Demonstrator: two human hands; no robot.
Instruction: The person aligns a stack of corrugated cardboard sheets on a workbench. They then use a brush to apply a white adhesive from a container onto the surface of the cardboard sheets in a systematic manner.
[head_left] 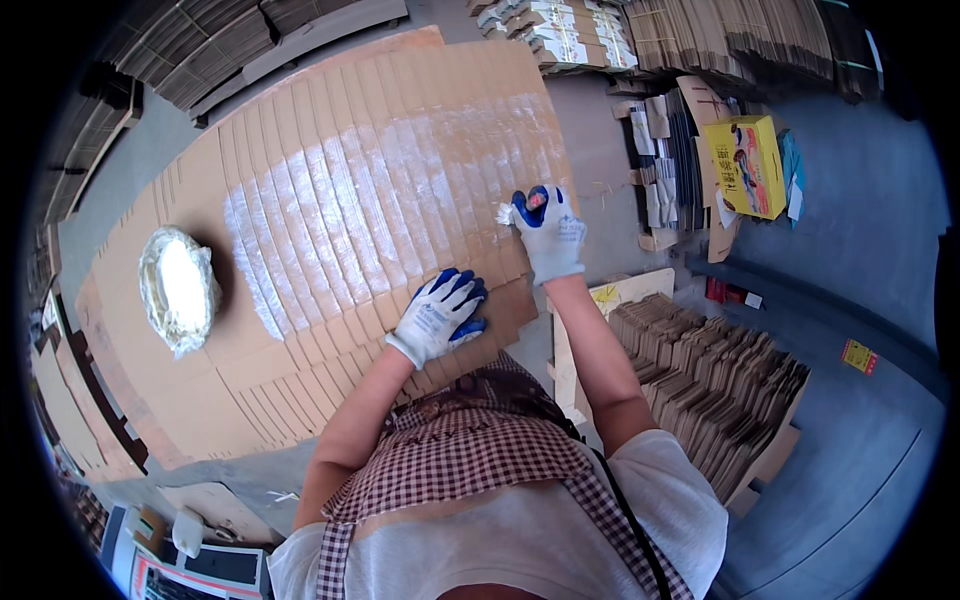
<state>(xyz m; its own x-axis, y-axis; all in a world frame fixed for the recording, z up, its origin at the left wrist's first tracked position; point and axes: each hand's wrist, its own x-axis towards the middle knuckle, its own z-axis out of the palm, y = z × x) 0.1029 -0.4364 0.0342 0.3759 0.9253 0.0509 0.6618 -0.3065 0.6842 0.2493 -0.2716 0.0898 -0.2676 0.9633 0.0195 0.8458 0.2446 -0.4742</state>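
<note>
Overlapping brown cardboard sheets (470,75) lie fanned out in a row before me, with a wet, shiny whitish band (350,190) across them. My left hand (437,318), in a white and blue work glove, rests with its fingers stretched out on the near edge of the sheets. At the row's right end, my gloved right hand (552,235) is closed, fingers curled. A small white crumpled wad (506,213) pokes out beside its fingers; most of what it grips is hidden. On the left stands a plastic-wrapped bowl (150,285), bright white inside.
Stacked cardboard bundles (690,40) stand at the back right, others (210,45) at the back left. Close by my right arm is a pile of folded cardboard (710,390). A yellow box (745,165) sits farther right. Blue-grey floor (850,250) lies beyond.
</note>
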